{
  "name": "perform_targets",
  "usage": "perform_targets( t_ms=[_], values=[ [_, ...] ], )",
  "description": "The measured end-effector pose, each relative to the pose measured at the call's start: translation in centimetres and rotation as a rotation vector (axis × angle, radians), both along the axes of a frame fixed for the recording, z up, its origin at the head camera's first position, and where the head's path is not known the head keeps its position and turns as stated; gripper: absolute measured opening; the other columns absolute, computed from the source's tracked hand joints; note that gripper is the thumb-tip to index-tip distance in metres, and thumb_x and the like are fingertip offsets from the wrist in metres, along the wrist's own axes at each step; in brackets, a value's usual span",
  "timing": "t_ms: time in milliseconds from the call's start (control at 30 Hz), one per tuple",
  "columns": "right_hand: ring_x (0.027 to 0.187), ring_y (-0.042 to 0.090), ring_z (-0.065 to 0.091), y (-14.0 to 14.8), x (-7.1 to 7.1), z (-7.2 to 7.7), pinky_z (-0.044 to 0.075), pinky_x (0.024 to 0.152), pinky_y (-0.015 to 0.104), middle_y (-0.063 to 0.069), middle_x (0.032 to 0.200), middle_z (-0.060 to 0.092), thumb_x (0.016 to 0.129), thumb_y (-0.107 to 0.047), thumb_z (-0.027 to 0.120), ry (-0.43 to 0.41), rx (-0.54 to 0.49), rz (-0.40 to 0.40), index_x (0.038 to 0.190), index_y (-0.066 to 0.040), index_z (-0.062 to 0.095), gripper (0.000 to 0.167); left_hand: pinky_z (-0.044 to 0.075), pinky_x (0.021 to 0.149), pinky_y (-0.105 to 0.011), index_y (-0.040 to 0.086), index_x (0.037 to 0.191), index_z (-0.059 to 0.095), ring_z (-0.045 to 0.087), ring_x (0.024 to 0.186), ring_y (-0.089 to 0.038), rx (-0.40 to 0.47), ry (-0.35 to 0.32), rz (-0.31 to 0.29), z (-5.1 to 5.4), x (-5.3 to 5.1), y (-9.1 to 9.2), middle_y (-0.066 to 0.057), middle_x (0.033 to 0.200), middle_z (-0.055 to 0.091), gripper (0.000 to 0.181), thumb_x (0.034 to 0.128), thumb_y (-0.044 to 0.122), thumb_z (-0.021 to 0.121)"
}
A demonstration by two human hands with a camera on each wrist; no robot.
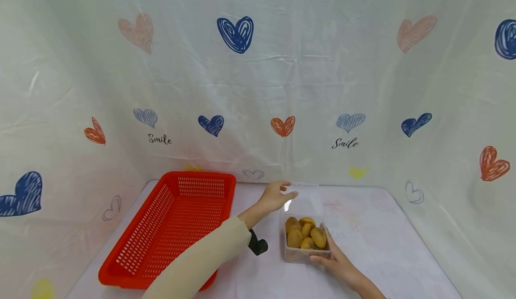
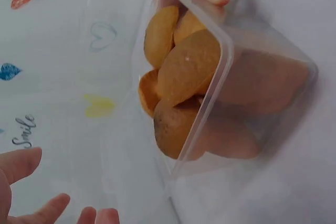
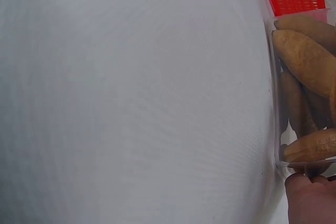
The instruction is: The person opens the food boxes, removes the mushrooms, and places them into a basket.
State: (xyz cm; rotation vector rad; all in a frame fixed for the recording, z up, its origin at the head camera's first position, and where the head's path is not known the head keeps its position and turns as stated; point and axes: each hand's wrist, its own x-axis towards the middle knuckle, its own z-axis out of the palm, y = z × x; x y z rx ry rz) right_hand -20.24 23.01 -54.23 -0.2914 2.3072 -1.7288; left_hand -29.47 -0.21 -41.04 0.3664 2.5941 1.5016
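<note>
A clear plastic box [image 1: 298, 255] holds several brownish-yellow oval fruits [image 1: 294, 238], [image 2: 189, 66], [image 3: 304, 61], and its transparent lid [image 1: 308, 199] stands raised at the back. My right hand [image 1: 336, 263] grips the box's right front corner, thumb at the front wall; in the right wrist view part of that hand [image 3: 312, 200] touches the box's wall. My left hand [image 1: 276, 196] is in the air beside the lid's left edge, its fingers spread and slightly bent; whether it touches the lid is unclear. In the left wrist view the left fingers [image 2: 50, 208] hold nothing.
A red perforated basket [image 1: 230, 196] stands on the left of the white-covered table [image 1: 363, 214], partly behind my left sleeve [image 1: 205, 258]. A small black object [image 1: 259, 246] shows beside that forearm. A white curtain [image 1: 258, 88] with printed hearts hangs behind and at the sides.
</note>
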Motion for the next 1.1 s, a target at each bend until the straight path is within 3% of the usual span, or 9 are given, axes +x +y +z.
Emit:
perform_targets(
  t_ms=[167, 367, 567, 767, 1100],
  values=[
    [0.148, 0.042, -0.013, 0.0, 0.0, -0.1, -0.003, 0.113, 0.067, 0.019, 0.164, -0.01, 0.095, -0.018, 0.07, -0.005, -0.007, -0.012, 0.159, -0.013, -0.011, 0.104, 0.054, 0.09, -0.042, 0.01, 0.132, 0.063, 0.058, 0.115, -0.03, -0.089, 0.015, -0.097, 0.2, 1.8, 0.0, -0.014, 0.126, 0.061, 0.048, 0.0909, 0.032, 0.075],
    [0.148, 0.043, -0.012, -0.1, 0.0, 0.1, -0.002, 0.113, 0.066, 0.02, 0.164, -0.01, 0.094, -0.016, 0.071, -0.002, -0.026, -0.023, 0.16, -0.014, -0.009, 0.103, 0.055, 0.082, -0.032, 0.013, 0.123, 0.07, 0.061, 0.108, -0.03, -0.146, 0.036, -0.238, -0.5, 3.3, 0.1, -0.011, 0.124, 0.062, 0.041, 0.0858, 0.025, 0.081],
    [0.147, 0.044, -0.01, -0.2, 0.0, 0.1, -0.001, 0.113, 0.065, 0.019, 0.164, -0.009, 0.094, -0.015, 0.071, 0.002, -0.033, -0.031, 0.16, -0.014, -0.008, 0.103, 0.052, 0.083, -0.022, 0.007, 0.12, 0.071, 0.062, 0.103, -0.023, -0.245, 0.142, -0.368, -1.4, 4.3, 0.0, -0.011, 0.116, 0.065, 0.04, 0.0836, 0.019, 0.083],
    [0.146, 0.047, -0.01, -0.3, 0.0, -0.2, -0.001, 0.113, 0.065, 0.022, 0.163, -0.011, 0.094, -0.013, 0.07, 0.029, -0.039, -0.013, 0.159, -0.012, -0.01, 0.103, 0.046, 0.079, -0.015, 0.005, 0.117, 0.071, 0.058, 0.092, -0.01, -0.364, 0.293, -0.42, -2.2, 4.9, 0.1, -0.002, 0.101, 0.064, 0.038, 0.0836, 0.017, 0.083],
    [0.145, 0.047, -0.016, -0.1, 0.0, -0.2, -0.003, 0.11, 0.071, 0.023, 0.163, -0.013, 0.097, -0.014, 0.066, 0.02, -0.033, 0.01, 0.159, -0.012, -0.013, 0.1, 0.045, 0.086, -0.015, 0.006, 0.117, 0.072, 0.056, 0.099, -0.005, -0.418, 0.33, -0.446, -3.0, 5.4, 0.1, 0.002, 0.107, 0.066, 0.041, 0.0794, 0.014, 0.086]
  ],
)
